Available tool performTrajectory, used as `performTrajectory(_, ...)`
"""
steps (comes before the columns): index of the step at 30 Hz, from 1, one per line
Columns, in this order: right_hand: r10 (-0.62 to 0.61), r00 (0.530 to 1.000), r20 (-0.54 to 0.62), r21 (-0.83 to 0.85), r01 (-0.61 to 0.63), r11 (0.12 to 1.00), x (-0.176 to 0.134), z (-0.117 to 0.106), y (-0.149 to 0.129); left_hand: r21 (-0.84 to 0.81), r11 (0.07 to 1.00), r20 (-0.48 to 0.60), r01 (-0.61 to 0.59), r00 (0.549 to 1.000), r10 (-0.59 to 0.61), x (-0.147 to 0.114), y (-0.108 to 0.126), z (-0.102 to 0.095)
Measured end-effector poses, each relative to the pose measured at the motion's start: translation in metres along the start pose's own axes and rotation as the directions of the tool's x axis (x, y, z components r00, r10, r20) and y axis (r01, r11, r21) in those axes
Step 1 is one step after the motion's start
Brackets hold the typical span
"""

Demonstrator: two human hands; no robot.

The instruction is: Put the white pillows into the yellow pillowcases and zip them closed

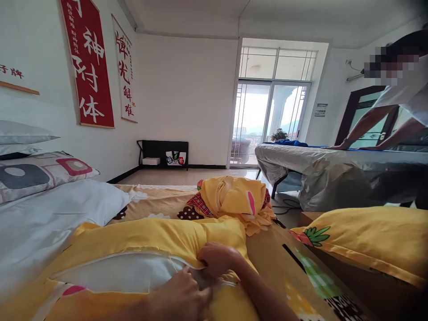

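Note:
A yellow pillowcase [140, 236] lies in front of me with a long opening across it. Inside, a white pillow [127, 272] shows through the gap. My right hand [219, 261] is closed on the upper edge of the opening, near its right end. Just below and to the left, my left hand [182, 292] is closed at the lower edge, knuckles against the white pillow. Its fingertips are partly hidden and slightly blurred. Beyond the pillowcase sits a bundle of folded yellow fabric [230, 196] with red plaid trim.
White and patterned pillows [43, 174] are stacked on the left. Another yellow pillow [374, 236] rests at the right on a brown box. The bed [270, 258] has a patterned brown sheet. Farther back, a person [401, 93] leans with both hands on a plastic-draped table [301, 165].

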State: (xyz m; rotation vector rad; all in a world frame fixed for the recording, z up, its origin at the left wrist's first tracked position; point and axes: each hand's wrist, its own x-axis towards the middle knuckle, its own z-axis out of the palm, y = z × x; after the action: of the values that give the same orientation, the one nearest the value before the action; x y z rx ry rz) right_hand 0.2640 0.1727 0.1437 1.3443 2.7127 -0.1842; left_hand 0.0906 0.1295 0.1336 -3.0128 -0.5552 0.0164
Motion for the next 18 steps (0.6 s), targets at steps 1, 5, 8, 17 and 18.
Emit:
performTrajectory(1, -0.048, 0.998, 0.044, 0.093, 0.043, 0.995, 0.007, 0.007, 0.008, 0.055, 0.998, 0.025, 0.008, 1.000, -0.009, 0.004, 0.000, 0.003)
performTrajectory(5, -0.117, 0.991, 0.060, 0.363, 0.088, 0.928, 0.011, 0.019, 0.037, 0.172, 0.985, 0.168, 0.003, 0.985, -0.032, 0.037, 0.011, -0.001)
performTrajectory(8, -0.122, 0.992, -0.021, 0.454, 0.119, 0.883, -0.004, 0.013, 0.046, 0.161, 0.986, 0.252, -0.034, 0.968, -0.008, 0.070, 0.025, -0.019)
performTrajectory(17, 0.449, 0.845, -0.290, 0.144, -0.425, 0.894, -0.064, 0.001, 0.013, 0.090, 0.995, 0.124, -0.043, 0.992, 0.031, 0.088, 0.023, 0.011)
performTrajectory(18, 0.477, 0.833, -0.281, 0.123, -0.462, 0.878, -0.065, 0.001, 0.008, 0.069, 0.998, 0.119, 0.013, 0.993, -0.021, 0.086, 0.020, 0.015)
